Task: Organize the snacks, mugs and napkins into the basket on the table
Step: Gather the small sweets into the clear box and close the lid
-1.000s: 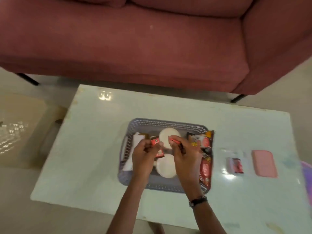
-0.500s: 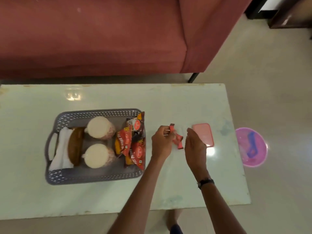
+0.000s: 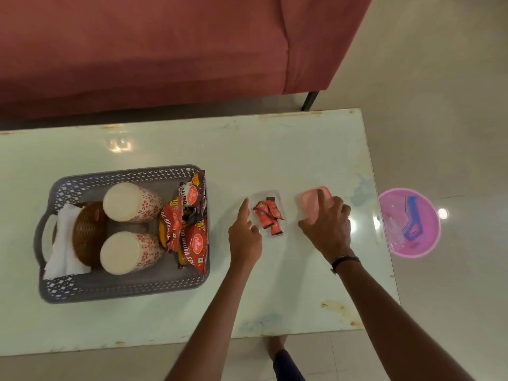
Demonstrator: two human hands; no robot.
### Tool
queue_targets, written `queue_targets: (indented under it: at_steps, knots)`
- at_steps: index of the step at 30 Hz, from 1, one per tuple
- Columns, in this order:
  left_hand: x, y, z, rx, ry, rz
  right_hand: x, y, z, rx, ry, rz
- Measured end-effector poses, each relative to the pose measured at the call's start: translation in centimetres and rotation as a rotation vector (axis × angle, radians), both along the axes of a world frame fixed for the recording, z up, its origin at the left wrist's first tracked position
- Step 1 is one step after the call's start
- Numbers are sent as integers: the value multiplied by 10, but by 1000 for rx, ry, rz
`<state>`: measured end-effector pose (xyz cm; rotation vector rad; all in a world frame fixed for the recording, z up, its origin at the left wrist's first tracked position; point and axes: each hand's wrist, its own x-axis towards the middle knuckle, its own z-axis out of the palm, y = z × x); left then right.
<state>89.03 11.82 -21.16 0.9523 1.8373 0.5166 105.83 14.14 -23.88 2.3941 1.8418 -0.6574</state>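
Note:
A grey perforated basket (image 3: pixel 118 287) stands on the left of the table. It holds two white mugs with red flowers (image 3: pixel 132 202), white napkins (image 3: pixel 64 248), a brown woven holder (image 3: pixel 89 232) and red snack packets (image 3: pixel 189 226). To its right a small clear container (image 3: pixel 268 215) holds several small red sachets. My left hand (image 3: pixel 244 235) rests by the container's left edge, index finger straight along it. My right hand (image 3: pixel 328 224) grips a pink lid (image 3: pixel 312 202) lying on the table.
The pale glossy table (image 3: pixel 165 320) ends just right of my right hand. A red sofa (image 3: pixel 137 50) runs along the far side. A pink bin (image 3: pixel 409 221) with a blue item stands on the floor to the right.
Both hands left the basket and moved right. The red sachets they held now lie in the clear container. My right hand has gone to the pink lid and taken hold of it.

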Motion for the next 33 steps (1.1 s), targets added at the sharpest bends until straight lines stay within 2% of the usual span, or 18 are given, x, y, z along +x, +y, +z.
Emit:
queue_targets:
  at_steps: [1,3,5,6,8,12,23,33]
  knots:
    - [1,0,0,0,5,-2,2,1,5,58,82,-39]
    - [1,1,0,4,15,-4,3,0,21,161,376,-188]
    - [0,2,-2,3,23,-5,-4,-3,36,89,686,-295]
    - [-1,3,-2,0,19,-3,-8,-6,39,58,749,-290]
    - [-1,4,-2,1,8,-5,-18,-11,32,72,738,-257]
    - [-5,4,-3,9,-15,-18,-35,-9,16,64,786,-339]
    - [-8,5,0,38,-161,87,-59,-3,2,-113,856,-153]
    - [-9,-1,-1,-39,-55,134,-63,-22,4,-15,833,-382]
